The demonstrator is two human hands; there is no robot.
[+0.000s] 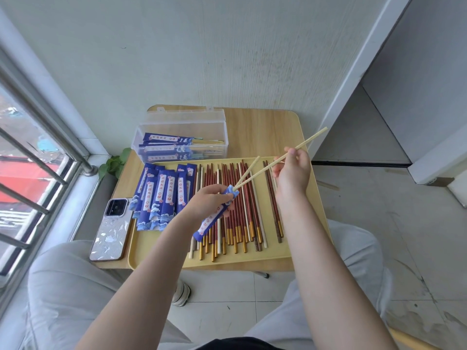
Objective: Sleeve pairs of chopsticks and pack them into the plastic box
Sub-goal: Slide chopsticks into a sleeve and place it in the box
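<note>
Pale wooden chopsticks, pinched in the right hand, enter a blue sleeve gripped by the left hand; plastic box beyond both hands.

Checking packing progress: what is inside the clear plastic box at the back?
The plastic box holds blue sleeved chopstick pairs, lying lengthwise with pale ends poking out. At least three show through the wall; whether more lie beneath them cannot be told.
</note>
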